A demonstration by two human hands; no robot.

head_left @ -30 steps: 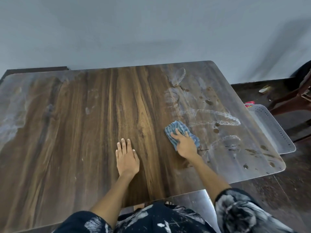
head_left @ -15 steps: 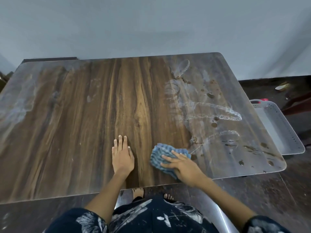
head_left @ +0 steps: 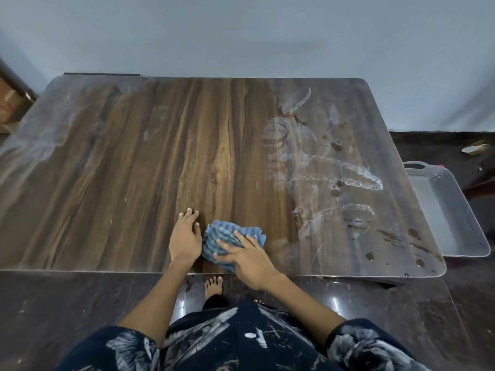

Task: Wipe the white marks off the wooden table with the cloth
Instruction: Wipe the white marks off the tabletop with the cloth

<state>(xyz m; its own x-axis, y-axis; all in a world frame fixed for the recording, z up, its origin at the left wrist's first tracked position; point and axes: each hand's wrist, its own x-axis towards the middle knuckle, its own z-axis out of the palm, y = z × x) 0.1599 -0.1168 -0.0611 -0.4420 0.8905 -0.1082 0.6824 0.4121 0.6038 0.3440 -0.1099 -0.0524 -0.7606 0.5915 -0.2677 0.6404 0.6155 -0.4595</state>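
We are pressing our right hand (head_left: pixel 247 259) flat on the cloth (head_left: pixel 230 241), fingers straight and spread, none curled round it. The cloth is lying bunched near the front edge of the bench (head_left: pixel 134 170), roughly mid-width. Our left hand (head_left: pixel 186 236) is resting palm-down just left of the cloth, fingers relaxed, holding nothing, its thumb side just beside the fabric. The white marks (head_left: pixel 348 175) are sitting well to the right of the cloth, streaked across the right part of the bench among dark spots. A pale tray (head_left: pixel 455 223) is lying past the right edge.
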